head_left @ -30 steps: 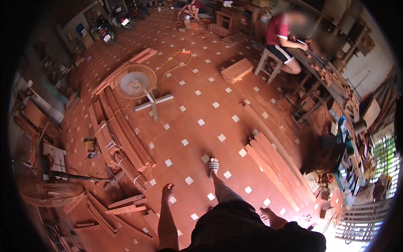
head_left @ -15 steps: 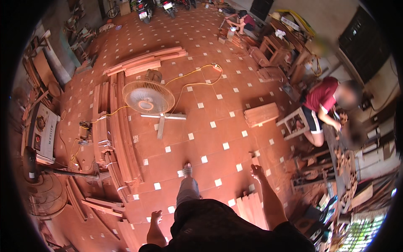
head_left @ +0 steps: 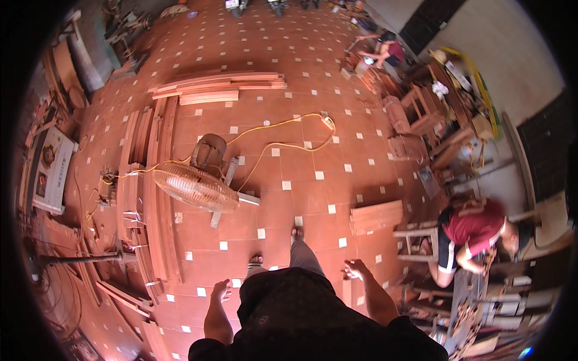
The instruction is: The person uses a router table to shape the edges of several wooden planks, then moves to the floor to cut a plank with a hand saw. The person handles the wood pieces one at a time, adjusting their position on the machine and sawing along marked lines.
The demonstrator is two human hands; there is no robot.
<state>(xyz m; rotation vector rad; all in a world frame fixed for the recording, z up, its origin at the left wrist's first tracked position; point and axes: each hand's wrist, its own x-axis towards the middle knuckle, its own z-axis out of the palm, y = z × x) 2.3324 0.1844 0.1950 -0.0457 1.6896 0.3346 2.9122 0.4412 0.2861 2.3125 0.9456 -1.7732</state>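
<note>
My left hand [head_left: 221, 291] hangs in the air beside my body, its fingers loosely bent and nothing in it. On the other side my right hand [head_left: 357, 269] is held out a little, also without anything in it, thumb and fingers apart. Below the right hand a short wooden board [head_left: 347, 292] lies on the floor, not touched. Ahead and to the left stands a fan [head_left: 197, 185] on crossed white feet, its round cage tilted. Both hands are well apart from it.
Long stacked planks [head_left: 162, 198] run along the left, with more planks [head_left: 220, 84] across the far side. A yellow cord [head_left: 277, 123] loops over the tiled floor [head_left: 313, 210]. A short board stack [head_left: 376, 216] lies ahead right. One person [head_left: 475, 228] sits at a bench; another [head_left: 385, 51] crouches farther off.
I have walked forward, so the fan and boards appear nearer. My other foot is now in front. The fan head has turned sideways. The right hand sits lower in view, the left higher.
</note>
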